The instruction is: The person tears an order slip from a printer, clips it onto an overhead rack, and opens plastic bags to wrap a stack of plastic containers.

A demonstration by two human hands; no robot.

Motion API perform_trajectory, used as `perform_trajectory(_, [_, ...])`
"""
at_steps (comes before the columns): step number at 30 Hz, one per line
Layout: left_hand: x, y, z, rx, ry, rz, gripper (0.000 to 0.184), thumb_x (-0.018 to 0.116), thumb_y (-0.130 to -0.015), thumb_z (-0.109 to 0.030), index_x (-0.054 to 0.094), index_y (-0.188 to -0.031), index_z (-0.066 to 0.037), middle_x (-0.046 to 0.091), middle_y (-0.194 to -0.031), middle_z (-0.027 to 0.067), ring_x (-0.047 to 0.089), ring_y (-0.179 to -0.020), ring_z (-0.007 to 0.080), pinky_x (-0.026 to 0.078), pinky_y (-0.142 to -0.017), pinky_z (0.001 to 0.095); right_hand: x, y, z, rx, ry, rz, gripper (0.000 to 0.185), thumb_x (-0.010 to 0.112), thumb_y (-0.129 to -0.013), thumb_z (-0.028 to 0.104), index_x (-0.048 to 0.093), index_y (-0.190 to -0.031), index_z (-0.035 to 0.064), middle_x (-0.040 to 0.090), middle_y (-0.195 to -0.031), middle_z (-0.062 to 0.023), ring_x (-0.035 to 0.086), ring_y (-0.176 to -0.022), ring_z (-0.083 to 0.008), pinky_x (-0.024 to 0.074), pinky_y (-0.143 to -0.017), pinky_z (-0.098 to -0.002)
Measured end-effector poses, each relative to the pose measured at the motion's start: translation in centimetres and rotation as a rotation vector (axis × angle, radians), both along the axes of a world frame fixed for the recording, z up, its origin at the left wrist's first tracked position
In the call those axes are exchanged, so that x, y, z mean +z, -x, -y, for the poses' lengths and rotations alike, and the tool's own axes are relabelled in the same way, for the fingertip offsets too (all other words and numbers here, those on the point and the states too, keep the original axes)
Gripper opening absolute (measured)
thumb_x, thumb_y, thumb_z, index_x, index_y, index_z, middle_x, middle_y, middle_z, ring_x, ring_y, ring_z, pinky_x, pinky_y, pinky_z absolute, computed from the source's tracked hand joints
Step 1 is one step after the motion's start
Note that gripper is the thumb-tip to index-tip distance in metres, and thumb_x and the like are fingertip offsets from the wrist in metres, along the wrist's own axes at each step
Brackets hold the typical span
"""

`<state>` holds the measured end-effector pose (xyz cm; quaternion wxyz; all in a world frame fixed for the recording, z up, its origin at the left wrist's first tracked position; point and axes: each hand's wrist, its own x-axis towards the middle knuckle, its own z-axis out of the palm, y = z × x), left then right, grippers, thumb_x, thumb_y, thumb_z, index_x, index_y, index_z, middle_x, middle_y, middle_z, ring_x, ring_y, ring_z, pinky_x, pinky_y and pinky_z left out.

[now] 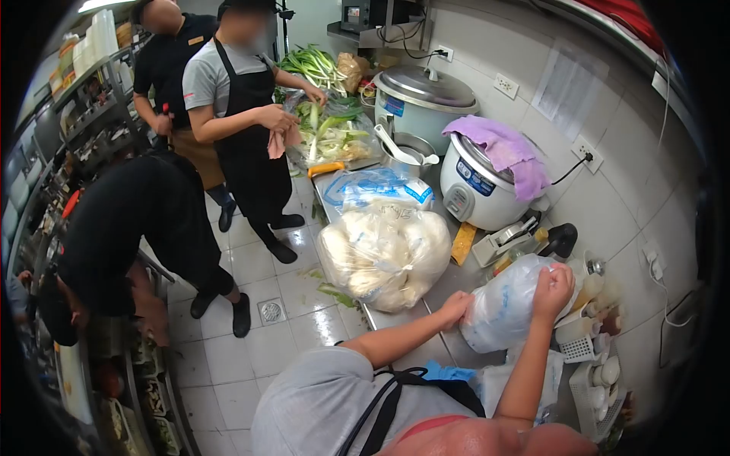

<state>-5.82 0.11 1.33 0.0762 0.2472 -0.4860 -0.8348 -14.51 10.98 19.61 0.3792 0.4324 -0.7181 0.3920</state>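
A clear plastic bag (498,308) with faint blue print, puffed out, is between my two hands over the metal counter. My left hand (458,310) is closed at its near left edge, with the fingertips partly hidden. My right hand (555,289) is closed in a fist on the bag's right end. Whether anything lies inside the bag I cannot make out. Left of it sits a large knotted clear bag (388,254) full of pale, rounded pieces. Behind that lies flat plastic packaging (376,188) with blue print.
A rice cooker (475,182) with a purple cloth (498,148) and a bigger lidded pot (426,99) stand along the wall. A tape dispenser (502,242) and condiment baskets (578,338) are nearby. One co-worker (243,99) handles leafy vegetables (331,129); another (144,220) bends over the left counter.
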Motion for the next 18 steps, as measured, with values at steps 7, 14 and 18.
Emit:
perform_trajectory(7, [14.1, -13.5, 7.9, 0.254, 0.869, -0.414, 0.034, 0.056, -0.072, -0.009, 0.042, -0.104, -0.007, 0.046, -0.090, 0.0028, 0.049, -0.081, 0.0124, 0.041, -0.070, 0.0248, 0.1, -0.2, -0.9, 0.064, -0.015, 0.032, 0.016, 0.058, -0.066, 0.013, 0.047, -0.068, 0.0033, 0.054, -0.083, -0.0121, 0.049, -0.079, -0.0300, 0.0377, -0.071, -0.0369])
perform_trajectory(14, [30.3, -29.6, 6.9, 0.794, 1.390, -0.948, 0.040, 0.059, -0.071, -0.018, 0.042, -0.101, 0.001, 0.049, -0.095, 0.0130, 0.052, -0.082, 0.0179, 0.041, -0.067, 0.0245, 1.8, -1.1, -2.6, 0.141, -0.026, 0.105, 0.044, 0.057, -0.069, 0.019, 0.044, -0.108, 0.0028, 0.048, -0.105, -0.0167, 0.044, -0.100, -0.0323, 0.0334, -0.086, -0.0375])
perform_trajectory(18, [34.6, -33.3, 0.6, 1.054, 1.919, -1.096, 0.067, 0.060, -0.068, -0.049, 0.040, -0.107, 0.001, 0.050, -0.093, 0.0214, 0.052, -0.079, 0.0278, 0.044, -0.060, 0.0325, 6.1, -3.8, -5.9, 0.088, -0.012, 0.067, 0.052, 0.055, -0.073, 0.019, 0.036, -0.117, -0.0007, 0.039, -0.118, -0.0174, 0.035, -0.111, -0.0321, 0.0263, -0.093, -0.0393])
